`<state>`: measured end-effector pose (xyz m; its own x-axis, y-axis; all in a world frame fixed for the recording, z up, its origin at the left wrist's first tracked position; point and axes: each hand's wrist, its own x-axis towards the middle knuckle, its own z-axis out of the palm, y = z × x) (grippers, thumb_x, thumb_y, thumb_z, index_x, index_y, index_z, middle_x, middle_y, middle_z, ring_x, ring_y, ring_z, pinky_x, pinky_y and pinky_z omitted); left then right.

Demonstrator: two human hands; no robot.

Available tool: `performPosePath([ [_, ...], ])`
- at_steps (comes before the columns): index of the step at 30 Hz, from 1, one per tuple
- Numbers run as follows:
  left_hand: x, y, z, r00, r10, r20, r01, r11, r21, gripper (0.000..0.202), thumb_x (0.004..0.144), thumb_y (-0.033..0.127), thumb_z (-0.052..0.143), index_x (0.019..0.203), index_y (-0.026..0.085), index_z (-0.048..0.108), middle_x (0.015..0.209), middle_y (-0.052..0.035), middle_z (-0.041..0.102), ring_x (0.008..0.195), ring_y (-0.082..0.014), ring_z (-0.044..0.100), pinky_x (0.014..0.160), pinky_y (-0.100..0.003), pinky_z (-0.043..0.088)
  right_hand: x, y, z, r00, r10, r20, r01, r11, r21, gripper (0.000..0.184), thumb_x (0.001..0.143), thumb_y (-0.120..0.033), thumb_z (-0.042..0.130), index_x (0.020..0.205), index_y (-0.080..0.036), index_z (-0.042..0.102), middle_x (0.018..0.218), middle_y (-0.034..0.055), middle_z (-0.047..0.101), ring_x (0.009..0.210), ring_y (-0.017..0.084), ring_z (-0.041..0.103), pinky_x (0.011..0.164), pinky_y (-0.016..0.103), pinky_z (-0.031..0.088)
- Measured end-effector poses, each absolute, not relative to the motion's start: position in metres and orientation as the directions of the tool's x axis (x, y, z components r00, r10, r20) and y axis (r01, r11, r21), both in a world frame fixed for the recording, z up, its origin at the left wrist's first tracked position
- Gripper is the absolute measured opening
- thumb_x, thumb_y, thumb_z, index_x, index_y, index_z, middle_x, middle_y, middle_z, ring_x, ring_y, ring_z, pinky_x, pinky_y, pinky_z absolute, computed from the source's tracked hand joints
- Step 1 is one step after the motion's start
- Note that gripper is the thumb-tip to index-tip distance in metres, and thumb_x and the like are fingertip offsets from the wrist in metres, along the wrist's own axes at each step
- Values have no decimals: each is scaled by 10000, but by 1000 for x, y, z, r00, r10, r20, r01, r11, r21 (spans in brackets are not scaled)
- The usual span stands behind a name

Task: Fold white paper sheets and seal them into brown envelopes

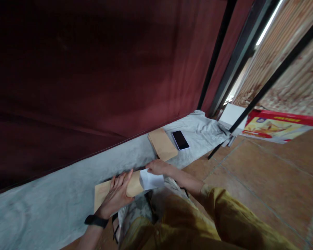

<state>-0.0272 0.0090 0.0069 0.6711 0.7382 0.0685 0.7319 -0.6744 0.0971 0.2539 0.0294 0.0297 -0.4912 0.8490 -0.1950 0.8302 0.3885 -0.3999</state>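
Note:
My left hand lies flat with fingers spread on a brown envelope that rests on a grey cloth. A black watch sits on that wrist. My right hand pinches the top edge of a folded white paper at the envelope's right end. The paper looks partly tucked into the envelope's mouth. My right arm wears a mustard-yellow sleeve.
A stack of brown envelopes and a dark-screened phone lie further along the cloth. A dark red curtain hangs behind. A red and yellow box, a white sheet and a black pole stand on the brown tiled floor at right.

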Motion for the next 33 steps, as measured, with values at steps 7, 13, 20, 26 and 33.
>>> performPosePath([
  [7,-32,16,-3,670,736,97,725,-677,124,1111,689,349,692,1632,218,120,1444,-157,552,1378,-366,480,1190,-545,259,251,27,9,-280,957,-75,719,158,-677,312,939,-291,637,1237,-199,656,1124,68,752,1025,217,715,880,290,534],
  [13,-36,16,-1,627,773,93,761,-634,138,1106,707,371,686,1627,220,90,1469,-165,515,1395,-372,458,1200,-575,217,267,-6,-23,72,989,-127,303,-144,-942,245,904,-231,630,1146,-194,640,826,-15,693,733,138,658,655,220,494],
  [20,-31,7,8,638,766,79,752,-642,148,1138,691,360,721,1626,222,87,1515,-172,477,1429,-375,417,1215,-574,194,261,-36,-37,56,960,-274,150,-279,-948,122,900,-229,547,824,-192,636,539,-66,519,479,114,510,492,208,375],
  [26,-25,4,12,634,772,42,756,-630,177,1189,669,357,756,1627,207,67,1518,-194,461,1445,-382,391,1213,-603,197,243,-33,-21,63,981,-181,321,-191,-927,132,876,-205,597,800,-174,701,628,-19,621,605,131,578,584,217,396],
  [33,-20,5,9,646,763,39,741,-638,210,1197,650,376,776,1627,191,110,1525,-199,455,1457,-399,373,1213,-600,209,209,-33,-8,22,981,-191,466,-179,-866,173,896,-222,611,898,-203,782,828,26,763,774,172,692,674,236,454],
])
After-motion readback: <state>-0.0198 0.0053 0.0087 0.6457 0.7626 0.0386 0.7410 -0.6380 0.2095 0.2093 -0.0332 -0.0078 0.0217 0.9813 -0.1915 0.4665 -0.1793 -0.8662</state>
